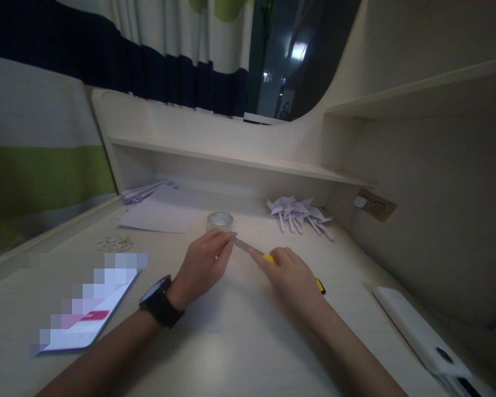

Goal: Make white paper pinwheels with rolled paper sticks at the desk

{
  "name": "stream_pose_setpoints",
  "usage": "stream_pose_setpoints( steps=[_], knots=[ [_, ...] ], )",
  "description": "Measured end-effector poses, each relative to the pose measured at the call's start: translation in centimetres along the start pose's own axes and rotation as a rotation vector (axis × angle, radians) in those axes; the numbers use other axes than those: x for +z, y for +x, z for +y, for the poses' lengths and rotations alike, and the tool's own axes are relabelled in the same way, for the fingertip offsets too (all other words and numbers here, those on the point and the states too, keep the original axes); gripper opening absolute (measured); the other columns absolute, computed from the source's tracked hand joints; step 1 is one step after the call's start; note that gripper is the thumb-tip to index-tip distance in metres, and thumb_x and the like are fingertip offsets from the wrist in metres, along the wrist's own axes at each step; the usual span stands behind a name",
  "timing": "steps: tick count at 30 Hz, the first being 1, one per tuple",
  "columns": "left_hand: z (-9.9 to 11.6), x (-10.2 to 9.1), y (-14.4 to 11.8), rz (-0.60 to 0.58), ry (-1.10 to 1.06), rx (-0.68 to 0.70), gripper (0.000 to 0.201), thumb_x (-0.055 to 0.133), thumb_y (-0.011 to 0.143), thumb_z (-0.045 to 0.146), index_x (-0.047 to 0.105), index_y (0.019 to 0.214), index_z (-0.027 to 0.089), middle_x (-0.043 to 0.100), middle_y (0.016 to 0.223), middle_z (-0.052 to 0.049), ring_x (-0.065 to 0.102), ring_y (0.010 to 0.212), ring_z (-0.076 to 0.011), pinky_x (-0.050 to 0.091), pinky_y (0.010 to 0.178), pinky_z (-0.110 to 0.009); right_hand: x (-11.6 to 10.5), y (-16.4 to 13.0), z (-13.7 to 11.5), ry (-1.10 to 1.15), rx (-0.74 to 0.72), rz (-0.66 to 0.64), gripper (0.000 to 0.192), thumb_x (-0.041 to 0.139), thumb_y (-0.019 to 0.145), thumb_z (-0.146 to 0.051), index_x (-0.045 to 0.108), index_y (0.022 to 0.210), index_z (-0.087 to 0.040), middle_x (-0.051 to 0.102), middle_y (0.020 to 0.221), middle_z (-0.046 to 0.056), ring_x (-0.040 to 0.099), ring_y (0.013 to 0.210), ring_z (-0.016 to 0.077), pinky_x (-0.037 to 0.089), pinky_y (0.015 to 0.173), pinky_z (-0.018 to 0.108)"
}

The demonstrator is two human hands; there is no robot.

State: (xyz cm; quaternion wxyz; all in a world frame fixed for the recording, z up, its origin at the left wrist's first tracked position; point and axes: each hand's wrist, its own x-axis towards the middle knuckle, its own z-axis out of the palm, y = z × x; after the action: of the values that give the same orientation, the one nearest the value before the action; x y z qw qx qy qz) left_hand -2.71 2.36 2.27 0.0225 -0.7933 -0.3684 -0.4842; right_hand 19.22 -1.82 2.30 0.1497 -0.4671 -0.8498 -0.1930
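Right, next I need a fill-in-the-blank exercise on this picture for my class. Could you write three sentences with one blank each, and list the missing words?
1. The right hand holds a knife with a bright ____ handle.
2. On the wrist of the left hand is a black ____.
3. As the camera sees it, the paper pinwheels lie to the ____ of the roll of tape.

Missing words: yellow; watch; right.

Banded curtain, upper left. Dark window, top centre. Wall socket, right, white plug seated. Long white device, lower right.
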Motion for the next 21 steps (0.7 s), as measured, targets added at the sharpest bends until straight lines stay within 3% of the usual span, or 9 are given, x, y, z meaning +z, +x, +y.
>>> stream_pose_setpoints(
  steps=[5, 10, 16, 21],
  knots=[
    [-0.3, -0.5, 0.0, -0.162, 0.081, 0.014, 0.024, 0.047, 0.087, 0.016, 0.066, 0.102, 0.015, 0.069, 0.092, -0.008, 0.063, 0.085, -0.0204, 0.05, 0.079, -0.033, -0.6, 0.1, -0.3, -0.166, -0.038, -0.017, 0.06, 0.048, 0.088, -0.013, 0.034, 0.141, -0.037, 0.053, 0.086, 0.01, 0.043, 0.078, 0.0242, 0.038, 0.067, 0.035],
    [-0.3, -0.5, 0.0, -0.186, 0.1, -0.01, 0.027, 0.046, 0.085, 0.013, 0.067, 0.103, 0.013, 0.069, 0.096, -0.009, 0.064, 0.087, -0.0217, 0.05, 0.08, -0.034, 0.1, 0.0, -0.4, 0.024, 0.009, -0.07, 0.061, 0.046, 0.088, -0.011, 0.032, 0.143, -0.035, 0.053, 0.087, 0.008, 0.046, 0.078, 0.022, 0.04, 0.068, 0.034],
    [0.1, 0.0, -0.1, -0.054, 0.036, -0.045, 0.026, 0.047, 0.085, 0.012, 0.066, 0.102, 0.015, 0.069, 0.093, -0.007, 0.064, 0.085, -0.0201, 0.05, 0.079, -0.033, 0.6, 0.3, -0.9, 0.938, 0.162, -0.067, 0.046, 0.038, 0.096, -0.026, 0.037, 0.141, -0.026, 0.058, 0.083, 0.002, 0.052, 0.072, 0.0135, 0.044, 0.069, 0.028],
    [0.5, 0.3, -0.3, 0.012, -0.014, -0.034, 0.026, 0.046, 0.087, 0.013, 0.065, 0.105, 0.013, 0.068, 0.094, -0.008, 0.063, 0.088, -0.0198, 0.05, 0.08, -0.032, -0.1, 0.7, -2.3, 1.759, 0.427, -0.226, 0.056, 0.045, 0.093, -0.042, 0.034, 0.142, -0.017, 0.055, 0.064, -0.001, 0.042, 0.045, 0.0082, 0.036, 0.044, 0.021]
  ],
)
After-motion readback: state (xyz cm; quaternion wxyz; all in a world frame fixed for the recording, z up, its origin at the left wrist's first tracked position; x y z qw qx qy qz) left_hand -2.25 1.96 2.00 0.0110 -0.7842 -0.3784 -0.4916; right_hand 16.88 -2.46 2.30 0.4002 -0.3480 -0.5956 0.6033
